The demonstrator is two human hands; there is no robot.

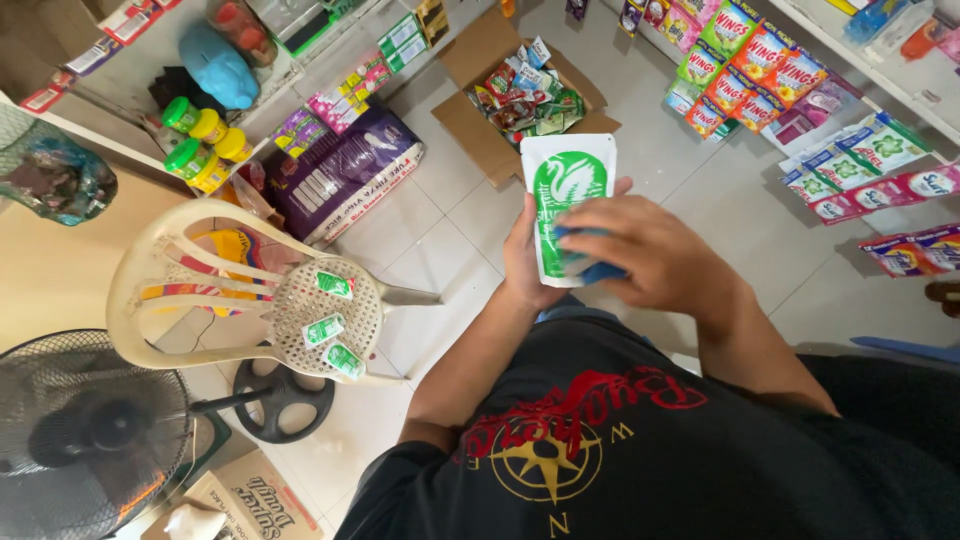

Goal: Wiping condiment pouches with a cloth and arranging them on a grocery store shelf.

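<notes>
A white pouch with a green oval swan picture point(566, 185) stands upright in front of my chest. My left hand point(527, 262) grips it from behind and below. My right hand point(648, 252) lies across its lower front, pressing a small blue cloth point(597, 270) against it. On the cream plastic chair point(180, 290) to my left lie three small green and white sachets point(333, 330) on the perforated seat.
An open cardboard box point(470, 110) with several colourful packets sits on the tiled floor ahead. A purple sack point(345, 170) leans by the left shelves. Hanging sachet strips point(760, 70) cover the right wall. A black fan point(80, 440) stands at lower left.
</notes>
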